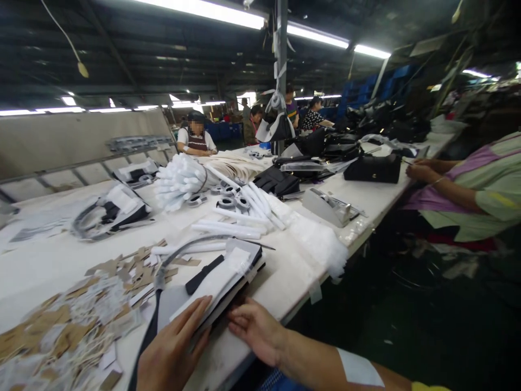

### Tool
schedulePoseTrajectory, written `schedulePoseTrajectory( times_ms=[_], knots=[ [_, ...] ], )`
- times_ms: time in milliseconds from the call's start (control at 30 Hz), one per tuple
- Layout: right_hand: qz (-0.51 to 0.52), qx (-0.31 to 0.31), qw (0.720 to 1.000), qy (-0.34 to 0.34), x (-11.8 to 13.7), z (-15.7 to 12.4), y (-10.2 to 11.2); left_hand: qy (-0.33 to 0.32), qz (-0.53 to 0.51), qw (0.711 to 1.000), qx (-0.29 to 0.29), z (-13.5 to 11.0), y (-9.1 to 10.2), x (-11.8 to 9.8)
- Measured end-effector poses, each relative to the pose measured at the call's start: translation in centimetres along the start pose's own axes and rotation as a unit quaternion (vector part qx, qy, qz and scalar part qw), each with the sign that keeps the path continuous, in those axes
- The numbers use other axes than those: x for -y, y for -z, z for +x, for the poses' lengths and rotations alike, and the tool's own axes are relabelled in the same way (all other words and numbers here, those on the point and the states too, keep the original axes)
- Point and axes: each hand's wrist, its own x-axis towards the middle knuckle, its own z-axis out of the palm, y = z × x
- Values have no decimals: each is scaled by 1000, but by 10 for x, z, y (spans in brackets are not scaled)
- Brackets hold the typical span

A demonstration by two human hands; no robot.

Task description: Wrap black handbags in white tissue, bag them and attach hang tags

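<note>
A black handbag (226, 277) lies on the white table in front of me, partly covered with white paper and film. Its wrapped strap arches up to the left. My left hand (175, 342) grips the near end of the bag, fingers along the top and thumb at the lower side. Beside the bag's lower right edge is my right hand (258, 328), its fingers curled together. Whatever its fingertips may hold is hidden against the bag's dark underside.
Loose tan and white tags (73, 320) cover the table at left. Beyond the bag lie white tubes (260, 203), tape rolls (228, 202), a tape dispenser (328, 206) and crumpled film (317, 239). A co-worker (468, 190) handles another black bag (374, 167) at right.
</note>
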Motion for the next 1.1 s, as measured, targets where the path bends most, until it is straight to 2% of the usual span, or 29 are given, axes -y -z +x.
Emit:
schedulePoseTrajectory(
  times_ms=[67, 167, 267, 367, 500, 567, 733, 900, 1100],
  knots=[
    [-34, 9, 999, -18, 0, -3, -5, 29, -17, 999, 5, 1, 7, 0],
    [-70, 71, 995, 19, -1, -9, -11, 48, -37, 998, 16, 4, 11, -2],
    [-46, 99, 993, 48, -9, -8, -10, 13, -42, 998, 53, 3, 6, -8],
    [-40, 51, 997, 37, -18, 2, -6, -7, 15, 999, 50, -3, -3, -15],
    [-53, 9, 998, 38, -25, 10, -6, 2, 72, 997, 17, -12, -9, -23],
    [-51, 1, 997, 50, -26, 10, -7, 2, 59, 998, -14, -16, -12, -24],
    [-51, -24, 998, 42, -25, 14, -8, -10, 58, 998, -14, -20, -20, -20],
    [-55, -47, 996, 43, -24, 17, -12, -16, 39, 998, -43, -15, -21, -14],
    [-56, -55, 995, 55, -29, 22, -10, -42, 36, 998, -43, -18, -29, -5]
  ],
)
